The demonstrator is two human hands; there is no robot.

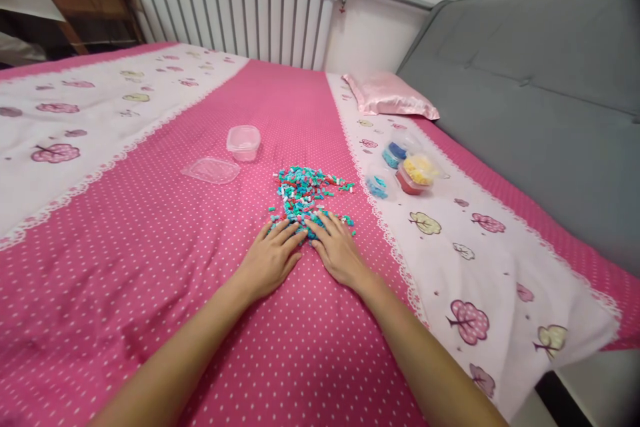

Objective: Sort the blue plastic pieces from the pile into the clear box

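1. in the head view, a pile of small coloured pieces (303, 188) is spread on the pink bedspread (200, 267).
2. its near edge is covered by the left hand (271, 257) and right hand (341, 251), set just beside each other, fingers spread.

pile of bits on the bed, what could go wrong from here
The pile might scatter if the left hand or right hand sweeps too fast; a few bits already lie loose at its edges. A tug on the wrinkled sheet could also spread it.
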